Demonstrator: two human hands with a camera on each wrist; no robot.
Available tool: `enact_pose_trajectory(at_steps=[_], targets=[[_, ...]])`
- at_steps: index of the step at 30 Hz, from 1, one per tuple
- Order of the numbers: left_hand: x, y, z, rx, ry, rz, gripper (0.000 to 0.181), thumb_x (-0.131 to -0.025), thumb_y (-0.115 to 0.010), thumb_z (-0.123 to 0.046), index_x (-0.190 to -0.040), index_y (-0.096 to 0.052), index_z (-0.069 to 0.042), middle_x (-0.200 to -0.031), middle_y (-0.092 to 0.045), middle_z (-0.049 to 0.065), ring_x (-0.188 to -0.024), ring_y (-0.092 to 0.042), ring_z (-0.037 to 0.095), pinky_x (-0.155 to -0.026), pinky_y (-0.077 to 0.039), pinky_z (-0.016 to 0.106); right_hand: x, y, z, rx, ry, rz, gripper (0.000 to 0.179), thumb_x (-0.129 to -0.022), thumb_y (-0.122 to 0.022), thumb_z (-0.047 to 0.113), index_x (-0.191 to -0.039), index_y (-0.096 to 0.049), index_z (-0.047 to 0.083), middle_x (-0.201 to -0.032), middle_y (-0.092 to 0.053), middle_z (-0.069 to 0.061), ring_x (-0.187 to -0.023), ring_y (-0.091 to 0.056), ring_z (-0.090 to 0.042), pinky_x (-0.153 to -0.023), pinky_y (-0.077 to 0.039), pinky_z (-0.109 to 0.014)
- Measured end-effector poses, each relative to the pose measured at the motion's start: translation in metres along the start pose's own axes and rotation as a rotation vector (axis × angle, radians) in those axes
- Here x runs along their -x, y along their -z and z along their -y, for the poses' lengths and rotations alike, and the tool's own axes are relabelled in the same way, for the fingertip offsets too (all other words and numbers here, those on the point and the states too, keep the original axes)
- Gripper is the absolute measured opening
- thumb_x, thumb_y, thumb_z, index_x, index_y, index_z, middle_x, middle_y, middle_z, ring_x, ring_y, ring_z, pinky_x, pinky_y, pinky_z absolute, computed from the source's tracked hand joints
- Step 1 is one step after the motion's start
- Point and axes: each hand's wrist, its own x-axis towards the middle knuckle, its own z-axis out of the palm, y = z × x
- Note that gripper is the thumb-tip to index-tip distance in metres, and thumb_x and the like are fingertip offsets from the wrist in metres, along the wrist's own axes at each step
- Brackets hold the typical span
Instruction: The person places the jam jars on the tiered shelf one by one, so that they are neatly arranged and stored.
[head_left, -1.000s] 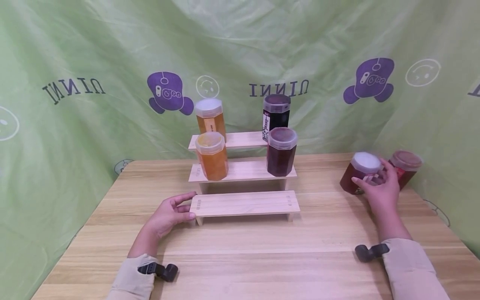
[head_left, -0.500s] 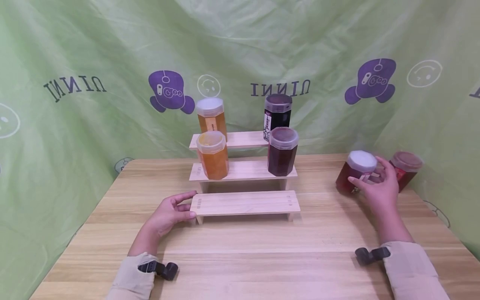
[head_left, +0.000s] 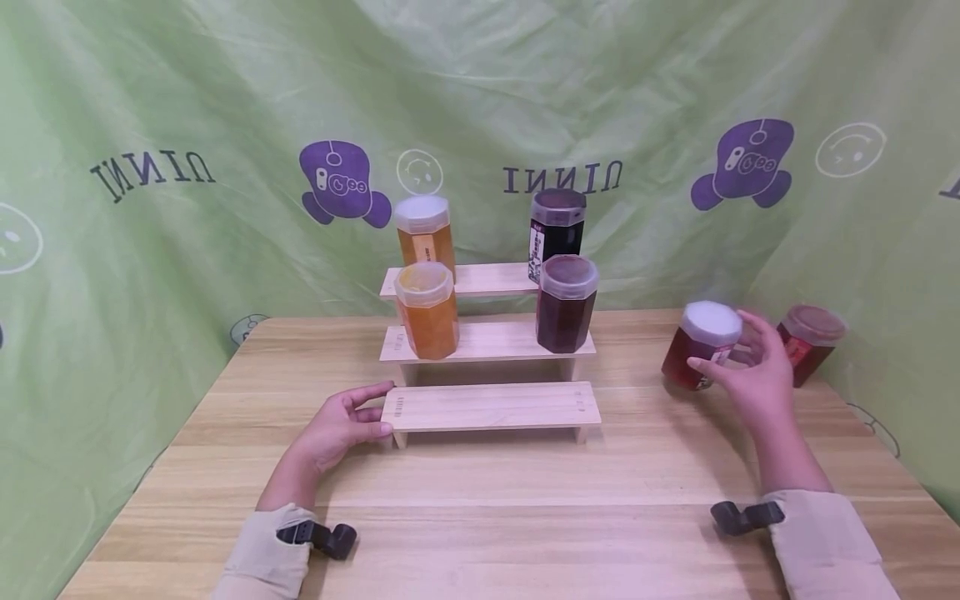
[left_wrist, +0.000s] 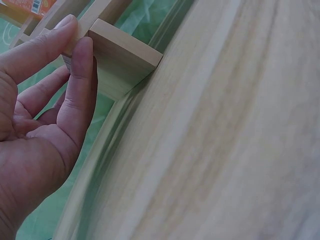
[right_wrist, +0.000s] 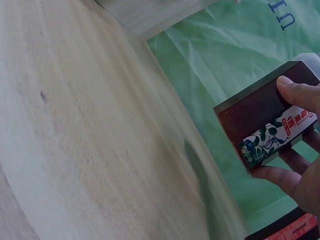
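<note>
My right hand (head_left: pixel 763 379) grips a dark red octagonal jar (head_left: pixel 686 358) with a pale lid, thumb on one side and fingers on the other. In the right wrist view, this jar (right_wrist: pixel 260 107) is tilted and off the table, its printed label showing. My left hand (head_left: pixel 333 429) pinches the left end of the lowest step of a wooden tiered stand (head_left: pixel 491 408). Amber jars (head_left: pixel 429 325) (head_left: pixel 426 237) stand on the left of the middle and top steps. Dark jars (head_left: pixel 564 317) (head_left: pixel 566 239) stand on the right of those steps.
Another dark red jar (head_left: pixel 810 346) with a red label stands at the table's right rear, just beyond my right hand. The wooden table (head_left: pixel 495 508) ends at a green printed cloth (head_left: pixel 480 100) hanging behind and at both sides.
My right hand has carried the dark red jar a little to the left, away from the other red jar. The left hand stays at the stand's lowest step.
</note>
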Motion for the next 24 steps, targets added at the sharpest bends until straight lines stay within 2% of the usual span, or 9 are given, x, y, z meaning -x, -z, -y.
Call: enact_pose_trajectory(at_steps=[5, 10, 13, 17, 19, 24], targets=[[-0.001, 0.000, 0.000, 0.001, -0.001, 0.003, 0.079, -0.079, -0.073, 0.011, -0.146, -0.033, 0.010, -0.122, -0.062, 0.021, -0.100, -0.067, 0.019, -0.080, -0.058, 0.033, 0.004, -0.002, 0.008, 0.016, 0.042, 0.037, 0.093, -0.076, -0.086, 0.023, -0.151, -0.032, 0.033, -0.148, -0.041, -0.016, -0.117, -0.049, -0.020, -0.085, -0.047, -0.019], [-0.001, 0.000, 0.000, 0.003, -0.005, 0.004, 0.079, -0.078, -0.073, 0.012, -0.146, -0.032, 0.010, -0.122, -0.063, 0.020, -0.100, -0.067, 0.019, -0.080, -0.058, 0.032, 0.008, -0.005, 0.016, 0.029, 0.063, 0.055, 0.094, -0.076, -0.086, 0.024, -0.151, -0.032, 0.033, -0.145, -0.042, -0.018, -0.117, -0.048, -0.023, -0.095, -0.047, -0.033], [-0.001, 0.001, 0.000, 0.002, -0.011, 0.006, 0.079, -0.078, -0.073, 0.012, -0.146, -0.032, 0.010, -0.122, -0.063, 0.020, -0.100, -0.067, 0.019, -0.080, -0.058, 0.032, 0.011, -0.007, 0.020, 0.023, 0.072, 0.062, 0.093, -0.075, -0.087, 0.023, -0.151, -0.033, 0.033, -0.141, -0.045, -0.016, -0.114, -0.049, -0.019, -0.095, -0.046, -0.035], [-0.001, 0.001, -0.001, 0.003, -0.016, 0.008, 0.079, -0.078, -0.073, 0.012, -0.146, -0.032, 0.010, -0.123, -0.062, 0.020, -0.100, -0.067, 0.018, -0.080, -0.058, 0.031, 0.014, -0.010, 0.025, 0.020, 0.087, 0.072, 0.093, -0.074, -0.087, 0.022, -0.150, -0.035, 0.032, -0.136, -0.048, -0.011, -0.107, -0.050, -0.010, -0.092, -0.046, -0.030], [-0.001, 0.000, -0.001, 0.007, -0.014, 0.009, 0.080, -0.078, -0.073, 0.012, -0.146, -0.032, 0.010, -0.122, -0.063, 0.019, -0.100, -0.067, 0.018, -0.080, -0.058, 0.031, 0.016, -0.010, 0.027, 0.019, 0.100, 0.078, 0.093, -0.074, -0.087, 0.020, -0.150, -0.035, 0.031, -0.135, -0.049, -0.011, -0.105, -0.050, -0.008, -0.094, -0.046, -0.032], [-0.001, 0.001, -0.001, 0.012, -0.014, 0.012, 0.079, -0.078, -0.072, 0.013, -0.146, -0.032, 0.010, -0.118, -0.065, 0.017, -0.098, -0.067, 0.019, -0.079, -0.058, 0.031, 0.020, -0.013, 0.032, 0.009, 0.135, 0.089, 0.092, -0.073, -0.088, 0.018, -0.149, -0.037, 0.031, -0.135, -0.051, -0.013, -0.104, -0.052, -0.007, -0.096, -0.045, -0.036]])
